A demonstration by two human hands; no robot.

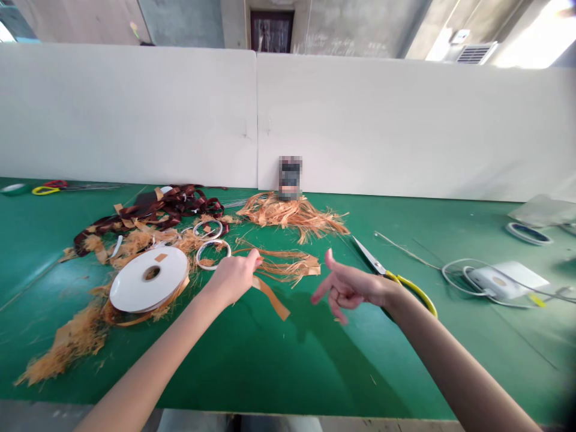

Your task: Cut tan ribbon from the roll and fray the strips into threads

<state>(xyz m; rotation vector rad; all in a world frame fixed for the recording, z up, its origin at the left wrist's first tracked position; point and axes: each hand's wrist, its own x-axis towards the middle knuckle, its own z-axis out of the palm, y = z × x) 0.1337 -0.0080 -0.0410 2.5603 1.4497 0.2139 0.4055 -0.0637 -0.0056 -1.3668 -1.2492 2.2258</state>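
The left hand (pixel 234 277) is near the middle of the frame, its grip closed. Thumb and forefinger appear to pinch a frayed orange strip (pixel 288 267), though the fingers hide the exact contact. The right hand (pixel 351 287) is open in a loose, released grip, with its fingers spread and nothing in them. It hangs just right of the strip, near a pair of yellow-handled scissors (pixel 396 279) lying with their blades toward the upper left.

A green-matted tabletop (pixel 270 372) fills the lower half of the frame. Left of the hands, a roll of white tape (pixel 148 279) lies on its side among loose orange fibres, just beside two thin white rings (pixel 213 252). Beyond it sprawls a tangle of dark red ribbon (pixel 148 216). A heap of orange shreds (pixel 292 216) sits at upper centre, touching a blurred upright object (pixel 290 177) that stands against the back panels. To the right, a white box (pixel 504 279) rests amid looped white cable (pixel 468 279).

Two white panels (pixel 135 114) stand along the far edge of the tabletop. Above them, at the top of the frame, are a grey concrete wall (pixel 184 24), a dark doorway (pixel 272 31) and, at upper right, a wall vent (pixel 476 53) beside bright light.
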